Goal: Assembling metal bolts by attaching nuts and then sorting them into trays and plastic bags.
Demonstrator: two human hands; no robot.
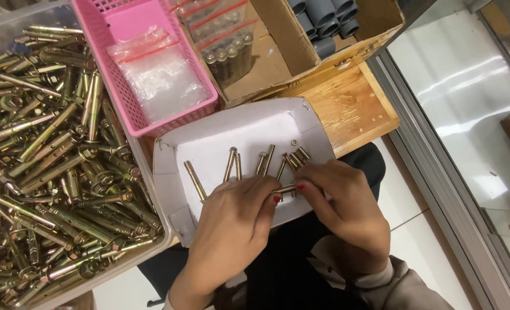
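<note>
At far left, a clear plastic bin (151,172) is heaped with brass-coloured anchor bolts (48,172). Just right of it and farther away stands a pink mesh basket (123,97) containing empty clear zip bags (160,72). Farther right, a cardboard box (289,40) holds bagged bolts (229,49) and grey tubes (324,17); it rests on a wooden tabletop (352,109). Centre, near: a shallow white cardboard tray (243,132) with about ten loose bolts (232,163) and one small washer (294,142) lying on its floor. The left hand (232,224) and the right hand (341,201) meet over the tray's near edge, fingertips pinching a single anchor bolt (285,188) between them, held level, each hand grasping one end. At right lie a pale tiled floor (467,97) and a metal rail (439,189).
</note>
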